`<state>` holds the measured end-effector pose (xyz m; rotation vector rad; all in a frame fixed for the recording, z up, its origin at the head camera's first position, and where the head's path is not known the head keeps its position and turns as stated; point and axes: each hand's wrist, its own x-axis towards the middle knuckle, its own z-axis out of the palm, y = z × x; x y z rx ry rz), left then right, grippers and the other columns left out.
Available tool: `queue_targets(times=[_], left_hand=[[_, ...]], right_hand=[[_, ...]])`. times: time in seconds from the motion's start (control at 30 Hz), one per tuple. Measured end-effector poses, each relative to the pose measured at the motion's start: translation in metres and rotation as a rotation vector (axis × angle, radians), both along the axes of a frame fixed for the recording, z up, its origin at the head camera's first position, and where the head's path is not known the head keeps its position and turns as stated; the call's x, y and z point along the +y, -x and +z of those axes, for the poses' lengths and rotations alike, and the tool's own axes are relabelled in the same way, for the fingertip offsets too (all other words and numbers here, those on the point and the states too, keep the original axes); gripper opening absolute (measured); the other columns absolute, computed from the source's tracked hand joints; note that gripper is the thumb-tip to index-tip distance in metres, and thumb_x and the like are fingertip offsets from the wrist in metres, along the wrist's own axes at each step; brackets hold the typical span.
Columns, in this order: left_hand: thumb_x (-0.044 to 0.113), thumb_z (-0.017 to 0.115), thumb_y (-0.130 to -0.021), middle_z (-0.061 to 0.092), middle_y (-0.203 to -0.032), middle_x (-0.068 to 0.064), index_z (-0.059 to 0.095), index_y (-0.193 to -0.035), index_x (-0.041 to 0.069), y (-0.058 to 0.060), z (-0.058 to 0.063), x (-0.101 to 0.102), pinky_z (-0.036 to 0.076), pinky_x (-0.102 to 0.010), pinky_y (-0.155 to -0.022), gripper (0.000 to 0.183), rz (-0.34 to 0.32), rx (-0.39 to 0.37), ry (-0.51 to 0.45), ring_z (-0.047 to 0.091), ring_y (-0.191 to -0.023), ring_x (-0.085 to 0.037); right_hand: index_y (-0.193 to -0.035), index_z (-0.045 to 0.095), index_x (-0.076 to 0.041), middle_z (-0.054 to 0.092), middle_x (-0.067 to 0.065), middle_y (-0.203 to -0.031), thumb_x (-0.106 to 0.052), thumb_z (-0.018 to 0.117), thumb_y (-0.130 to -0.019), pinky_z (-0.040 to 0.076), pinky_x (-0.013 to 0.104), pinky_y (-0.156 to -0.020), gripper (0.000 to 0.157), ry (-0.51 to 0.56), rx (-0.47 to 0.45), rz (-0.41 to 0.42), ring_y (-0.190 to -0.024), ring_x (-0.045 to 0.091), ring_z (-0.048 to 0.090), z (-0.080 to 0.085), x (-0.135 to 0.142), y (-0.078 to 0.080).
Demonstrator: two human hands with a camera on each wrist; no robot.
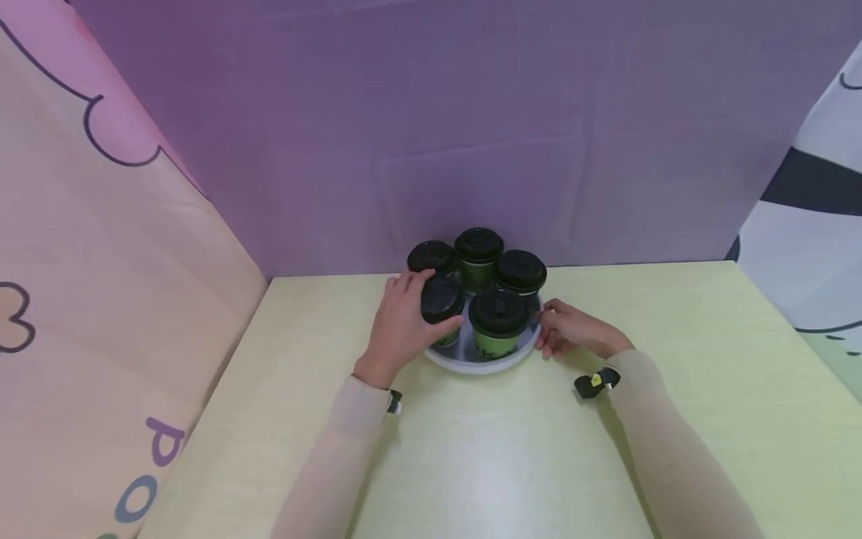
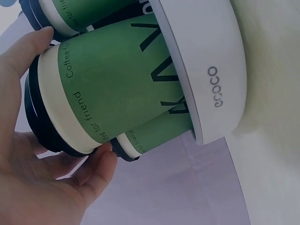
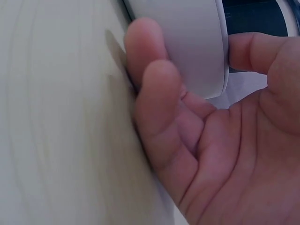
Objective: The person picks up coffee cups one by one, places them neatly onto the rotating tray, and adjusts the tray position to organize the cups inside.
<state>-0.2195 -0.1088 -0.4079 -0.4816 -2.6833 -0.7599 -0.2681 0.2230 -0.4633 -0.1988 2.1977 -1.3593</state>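
Note:
Several green paper coffee cups (image 1: 494, 344) with black lids stand upright on a round white tray (image 1: 471, 367) by the back of the table. My left hand (image 1: 402, 320) grips the front-left cup (image 2: 117, 79) near its lid, thumb on one side and fingers on the other. In the left wrist view that cup's base sits within the tray wall (image 2: 211, 56), which reads "ecoco". At the tray's right edge is my right hand (image 1: 572, 331). Its thumb (image 3: 253, 52) hooks over the rim while the curled fingers (image 3: 159, 93) lie against the outer wall, low by the tabletop.
The light wooden table (image 1: 485, 464) ends at a purple backdrop (image 1: 485, 150) just behind the cups. A printed pink and cream sheet (image 1: 121, 299) rises along the left side, and a white printed one (image 1: 815, 262) along the right.

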Motion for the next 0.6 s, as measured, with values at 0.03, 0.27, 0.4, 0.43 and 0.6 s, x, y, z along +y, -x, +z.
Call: queue_targets(times=[0.03,0.27,0.4,0.43,0.6], left_hand=[[0.06,0.079,-0.082,0.053,-0.145,-0.014,0.048,-0.15,0.009,0.0002,-0.0002,-0.0002,0.049,-0.048,-0.109,0.09,0.0,0.0,0.0,0.049,-0.13,-0.033],[0.059,0.078,-0.083,0.053,-0.145,-0.015,0.046,-0.151,0.009,0.0009,-0.0015,-0.0008,0.05,-0.047,-0.109,0.09,0.007,0.0,0.0,0.049,-0.13,-0.033],[0.056,0.079,-0.083,0.053,-0.146,-0.015,0.046,-0.151,0.009,0.0008,-0.002,0.0001,0.05,-0.048,-0.108,0.09,0.005,-0.007,-0.014,0.049,-0.128,-0.033],[0.056,0.08,-0.083,0.053,-0.147,-0.015,0.045,-0.152,0.01,0.0007,-0.002,0.0004,0.05,-0.048,-0.107,0.09,0.006,-0.01,-0.016,0.049,-0.128,-0.033],[0.058,0.078,-0.084,0.052,-0.148,-0.014,0.045,-0.152,0.01,0.0013,-0.0031,0.0019,0.05,-0.047,-0.109,0.09,0.017,-0.017,-0.006,0.049,-0.13,-0.033]], right_hand=[[-0.131,0.032,0.0,0.069,0.01,-0.091,-0.019,0.041,-0.101,0.058,0.032,-0.069,0.037,0.0,-0.001,0.004,-0.073,0.018,0.07,-0.0002,0.0001,0.0],[-0.135,0.029,0.0,0.07,0.01,-0.093,-0.02,0.042,-0.102,0.057,0.031,-0.068,0.041,-0.002,-0.006,0.022,-0.075,0.018,0.07,-0.0002,-0.0001,-0.0003],[-0.135,0.029,0.0,0.069,0.011,-0.093,-0.021,0.042,-0.103,0.057,0.031,-0.068,0.04,-0.005,-0.007,0.025,-0.075,0.018,0.07,0.0015,-0.0001,-0.0012],[-0.135,0.029,0.0,0.069,0.011,-0.093,-0.021,0.042,-0.103,0.057,0.031,-0.068,0.04,-0.006,-0.008,0.025,-0.075,0.018,0.07,0.0018,-0.0002,-0.0014],[-0.136,0.029,0.0,0.069,0.011,-0.094,-0.022,0.042,-0.104,0.057,0.031,-0.067,0.04,-0.001,-0.012,0.035,-0.076,0.018,0.07,0.0023,0.0003,-0.0015]])
